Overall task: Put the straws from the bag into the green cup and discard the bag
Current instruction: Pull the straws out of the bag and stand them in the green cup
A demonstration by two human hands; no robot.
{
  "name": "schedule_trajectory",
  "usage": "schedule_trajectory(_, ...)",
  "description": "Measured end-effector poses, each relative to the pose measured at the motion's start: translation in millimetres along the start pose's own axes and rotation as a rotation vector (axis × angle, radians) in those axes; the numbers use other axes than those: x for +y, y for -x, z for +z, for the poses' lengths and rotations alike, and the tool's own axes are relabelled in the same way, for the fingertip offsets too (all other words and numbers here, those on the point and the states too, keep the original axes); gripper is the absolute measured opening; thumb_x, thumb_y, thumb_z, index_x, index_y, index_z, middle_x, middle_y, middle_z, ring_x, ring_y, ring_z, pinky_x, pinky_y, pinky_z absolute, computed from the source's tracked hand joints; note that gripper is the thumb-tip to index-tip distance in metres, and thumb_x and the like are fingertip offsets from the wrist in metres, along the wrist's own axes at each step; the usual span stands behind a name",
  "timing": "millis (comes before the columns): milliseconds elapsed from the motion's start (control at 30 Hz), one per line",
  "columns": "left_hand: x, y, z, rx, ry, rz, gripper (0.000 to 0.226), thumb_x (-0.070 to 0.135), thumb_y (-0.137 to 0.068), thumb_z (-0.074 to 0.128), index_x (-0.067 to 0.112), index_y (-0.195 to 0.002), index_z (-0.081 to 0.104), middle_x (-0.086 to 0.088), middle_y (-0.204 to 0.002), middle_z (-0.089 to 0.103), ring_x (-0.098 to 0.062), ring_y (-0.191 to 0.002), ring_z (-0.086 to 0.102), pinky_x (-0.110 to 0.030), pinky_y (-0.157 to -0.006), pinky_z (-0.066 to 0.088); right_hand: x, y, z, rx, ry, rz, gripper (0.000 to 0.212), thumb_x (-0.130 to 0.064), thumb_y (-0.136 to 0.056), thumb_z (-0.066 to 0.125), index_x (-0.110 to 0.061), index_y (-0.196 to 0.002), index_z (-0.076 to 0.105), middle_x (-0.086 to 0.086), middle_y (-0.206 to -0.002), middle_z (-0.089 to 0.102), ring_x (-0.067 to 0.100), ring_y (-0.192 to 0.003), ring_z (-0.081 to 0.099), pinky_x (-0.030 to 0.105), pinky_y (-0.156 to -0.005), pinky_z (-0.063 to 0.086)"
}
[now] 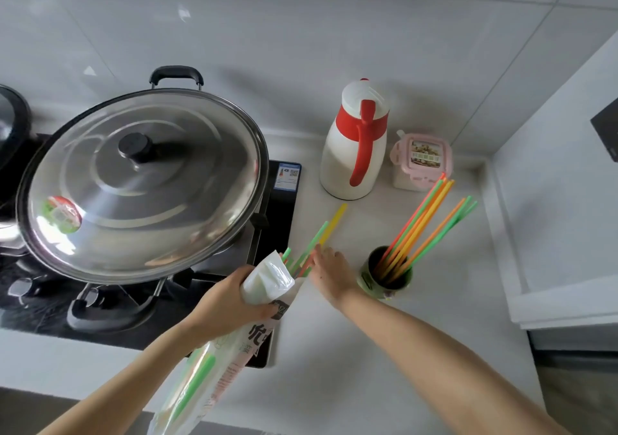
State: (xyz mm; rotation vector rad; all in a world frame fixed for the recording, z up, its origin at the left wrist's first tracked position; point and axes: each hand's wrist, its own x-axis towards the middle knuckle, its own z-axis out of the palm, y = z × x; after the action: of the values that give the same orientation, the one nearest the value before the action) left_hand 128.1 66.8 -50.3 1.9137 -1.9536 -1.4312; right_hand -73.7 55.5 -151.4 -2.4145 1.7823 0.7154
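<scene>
Pulling straws out of the bag

Left hand (230, 300) has a closed grip around the bag (267, 280); right hand (329, 272) pinches straws (309, 250) poking out, beside the green cup (384, 282) on the counter (334, 351) that's already holding several.

Home kitchen. A black gas hob (40, 304) carries a big wok under a domed stainless-steel lid with black knob (143, 183), set into a white stone countertop (384, 367) against glossy white wall tiles (301, 43). White thermos jug with red handle (357, 147) and pink-lidded plastic food box (422, 160) stand just beside each other.
</scene>
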Motion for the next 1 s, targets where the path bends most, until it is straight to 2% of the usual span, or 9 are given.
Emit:
schedule_trajectory(100,-3.3,3.7,-0.6,0.0,0.022,-0.026,0.052,0.029,-0.067,0.082,0.033,-0.106,0.049,0.01,-0.088,0.065,-0.01,-0.082,0.065,-0.03,-0.073,0.055,-1.7,-9.9,29.8,-0.046,0.168,-0.123,0.023,-0.01,-0.04,0.074,-0.016,-0.061,0.067,0.003,-0.064,0.063,0.018,-0.049,0.055,0.022,-0.042,0.037)
schedule_trajectory(300,-4.5,5.5,-4.4,-0.003,0.03,-0.04,0.058,0.032,-0.065,0.083,0.029,-0.114,0.052,0.007,-0.095,0.067,-0.014,-0.087,0.066,-0.034,-0.079,0.056,-1.7,15.4,19.6,0.126,0.105,-0.239,0.032,-0.01,-0.039,0.078,-0.016,-0.066,0.062,0.003,-0.063,0.063,0.017,-0.044,0.053,0.02,-0.038,0.033)
schedule_trajectory(400,-4.5,4.9,-9.5,-0.02,0.033,-0.04,0.06,0.038,-0.059,0.082,0.028,-0.112,0.057,0.004,-0.093,0.071,-0.015,-0.085,0.069,-0.039,-0.08,0.058,4.6,45.7,0.6,0.444,-0.183,-0.297,0.05,-0.004,-0.047,0.076,-0.013,-0.085,0.046,0.003,-0.075,0.066,0.019,-0.05,0.057,0.022,-0.039,0.034)
schedule_trajectory(533,0.1,0.7,-10.2,-0.042,0.023,-0.016,0.067,0.05,-0.047,0.077,0.031,-0.108,0.058,0.004,-0.09,0.072,-0.014,-0.081,0.07,-0.041,-0.078,0.06,29.1,120.1,-38.7,0.908,-0.799,-0.057,0.009,-0.018,-0.093,0.048,-0.014,-0.099,0.052,0.004,-0.09,0.071,0.013,-0.078,0.066,0.02,-0.067,0.052)
schedule_trajectory(600,6.0,-1.4,-7.1,-0.049,0.014,0.006,0.065,0.048,-0.048,0.079,0.032,-0.108,0.057,0.006,-0.091,0.072,-0.013,-0.082,0.069,-0.04,-0.078,0.059,47.7,158.8,-65.6,1.049,-1.136,0.178,0.017,-0.033,-0.095,0.046,-0.019,-0.101,0.055,-0.004,-0.088,0.068,0.007,-0.079,0.067,0.014,-0.074,0.051)
schedule_trajectory(700,18.4,-4.6,-1.1,-0.06,-0.025,0.04,0.055,0.038,-0.058,0.082,0.031,-0.105,0.055,0.007,-0.092,0.07,-0.013,-0.083,0.067,-0.037,-0.078,0.058,74.0,186.0,-89.7,1.257,-1.288,0.328,0.002,-0.032,-0.093,0.05,-0.03,-0.094,0.051,-0.015,-0.086,0.063,0.008,-0.07,0.067,0.016,-0.072,0.053)
schedule_trajectory(867,38.9,-9.0,4.8,-0.058,-0.136,0.125,0.054,0.038,-0.062,0.082,0.026,-0.107,0.055,0.008,-0.09,0.068,-0.016,-0.083,0.066,-0.036,-0.078,0.055,90.3,143.8,-53.4,0.886,-1.191,0.623,0.012,-0.026,-0.088,0.056,-0.022,-0.087,0.045,0.009,-0.078,0.069,0.017,-0.062,0.069,0.033,-0.065,0.056)
schedule_trajectory(933,46.0,-9.3,6.5,-0.068,-0.157,0.153,0.057,0.038,-0.062,0.082,0.026,-0.11,0.054,0.008,-0.092,0.068,-0.017,-0.084,0.065,-0.037,-0.079,0.056,91.8,131.7,-45.4,0.677,-1.27,0.728,0.016,-0.015,-0.087,0.061,-0.013,-0.097,0.048,0.019,-0.091,0.07,0.02,-0.064,0.069,0.033,-0.064,0.057)
schedule_trajectory(1000,53.0,-8.7,7.9,-0.076,-0.171,0.172,0.059,0.039,-0.061,0.082,0.027,-0.112,0.053,0.009,-0.093,0.067,-0.016,-0.086,0.065,-0.036,-0.081,0.055,92.6,133.4,-48.2,0.704,-0.989,0.85,0.038,-0.017,-0.083,0.067,-0.006,-0.115,0.05,0.018,-0.103,0.067,0.032,-0.077,0.068,0.036,-0.065,0.053)
